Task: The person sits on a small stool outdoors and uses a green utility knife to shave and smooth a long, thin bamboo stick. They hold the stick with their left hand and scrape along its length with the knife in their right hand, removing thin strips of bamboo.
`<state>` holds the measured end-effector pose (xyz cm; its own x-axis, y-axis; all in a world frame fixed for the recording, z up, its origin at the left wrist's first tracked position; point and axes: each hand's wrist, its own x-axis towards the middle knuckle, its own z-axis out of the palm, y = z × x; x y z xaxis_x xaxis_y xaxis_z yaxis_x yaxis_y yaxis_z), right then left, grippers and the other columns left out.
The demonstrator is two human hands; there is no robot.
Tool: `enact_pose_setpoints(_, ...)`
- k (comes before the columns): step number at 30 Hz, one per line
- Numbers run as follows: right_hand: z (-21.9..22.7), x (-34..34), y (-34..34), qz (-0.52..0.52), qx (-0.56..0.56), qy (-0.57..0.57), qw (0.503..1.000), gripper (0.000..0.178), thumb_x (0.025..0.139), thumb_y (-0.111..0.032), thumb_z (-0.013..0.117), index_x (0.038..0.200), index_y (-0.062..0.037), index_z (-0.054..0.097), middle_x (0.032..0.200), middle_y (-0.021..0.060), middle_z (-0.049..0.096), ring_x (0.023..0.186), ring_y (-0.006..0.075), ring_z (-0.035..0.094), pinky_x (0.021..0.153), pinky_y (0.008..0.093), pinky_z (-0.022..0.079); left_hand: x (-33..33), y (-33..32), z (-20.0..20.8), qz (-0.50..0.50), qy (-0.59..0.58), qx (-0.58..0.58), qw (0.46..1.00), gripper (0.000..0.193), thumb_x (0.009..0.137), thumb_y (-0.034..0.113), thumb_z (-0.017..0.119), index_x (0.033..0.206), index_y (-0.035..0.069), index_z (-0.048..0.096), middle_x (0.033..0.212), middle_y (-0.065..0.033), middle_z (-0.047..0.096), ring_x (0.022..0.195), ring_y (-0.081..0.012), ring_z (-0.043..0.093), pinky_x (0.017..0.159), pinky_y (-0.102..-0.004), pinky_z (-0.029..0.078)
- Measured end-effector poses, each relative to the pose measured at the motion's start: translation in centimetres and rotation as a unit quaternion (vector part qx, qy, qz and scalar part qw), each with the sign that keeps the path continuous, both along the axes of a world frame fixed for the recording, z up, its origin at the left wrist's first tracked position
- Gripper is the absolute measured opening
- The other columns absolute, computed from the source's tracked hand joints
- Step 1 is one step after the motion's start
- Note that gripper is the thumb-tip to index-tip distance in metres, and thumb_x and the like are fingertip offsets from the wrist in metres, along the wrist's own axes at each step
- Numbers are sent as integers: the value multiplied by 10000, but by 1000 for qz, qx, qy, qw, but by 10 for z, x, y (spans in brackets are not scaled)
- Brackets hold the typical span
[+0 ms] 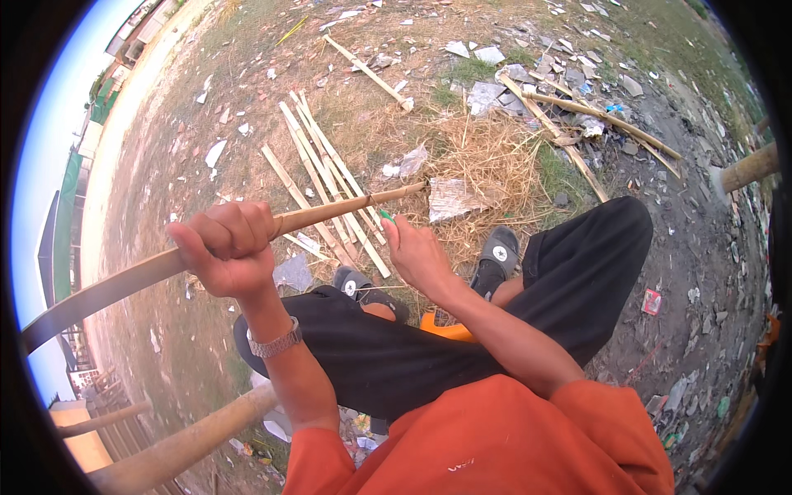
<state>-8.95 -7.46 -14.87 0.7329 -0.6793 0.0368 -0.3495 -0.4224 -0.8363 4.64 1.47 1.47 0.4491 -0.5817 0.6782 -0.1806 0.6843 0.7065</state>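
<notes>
A long split bamboo strip slants across in front of me, from the far left edge up to a spot above my feet. My left hand is closed around it, with the thumb along its near side. Close to the strip's far part, my right hand is closed on a small tool with a green end. Only that green tip shows past the fingers; the rest is hidden, and I cannot tell whether it touches the strip.
Several cut bamboo strips lie on the ground beyond my hands. Straw shavings and a flat stone slab are ahead of my feet. Longer bamboo pieces rest over rubble at far right. An orange object sits between my legs.
</notes>
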Motion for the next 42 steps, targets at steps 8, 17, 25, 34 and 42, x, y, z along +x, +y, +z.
enact_pose_setpoints(8,9,4,8,10,15,22,1000,319,966,-338,411,937,-33,498,582,270,541,595,461,563,545,546,436,13,6,-1,-29,3,-7,1000,526,993,455,253,569,144,252,436,41,201,347,-85,147,359,-267,153)
enact_pose_setpoints(17,-36,-3,-4,-52,-15,36,998,322,966,-332,407,915,-33,513,550,255,534,560,461,558,526,526,440,5,-2,2,-92,-44,6,995,536,970,510,275,575,148,249,438,49,190,355,-81,135,369,-265,154)
enact_pose_setpoints(25,-6,3,5,-40,-2,-5,999,330,976,-326,379,916,-21,489,573,269,536,597,474,554,553,552,421,3,-5,-1,-64,-19,-4,998,552,961,535,264,577,139,251,443,42,204,357,-82,135,367,-261,145)
enact_pose_setpoints(34,-34,16,-8,-31,19,19,999,362,975,-347,367,910,-15,496,638,275,569,641,478,565,591,559,431,3,-5,2,16,16,-3,1000,535,968,528,245,587,153,261,441,41,204,371,-82,125,385,-262,141)
enact_pose_setpoints(42,-40,16,-13,-13,76,74,994,412,980,-365,336,967,-2,530,741,279,597,746,453,607,667,530,483,0,-6,2,34,34,-6,999,532,967,531,253,588,158,253,447,44,191,381,-82,125,393,-261,135)
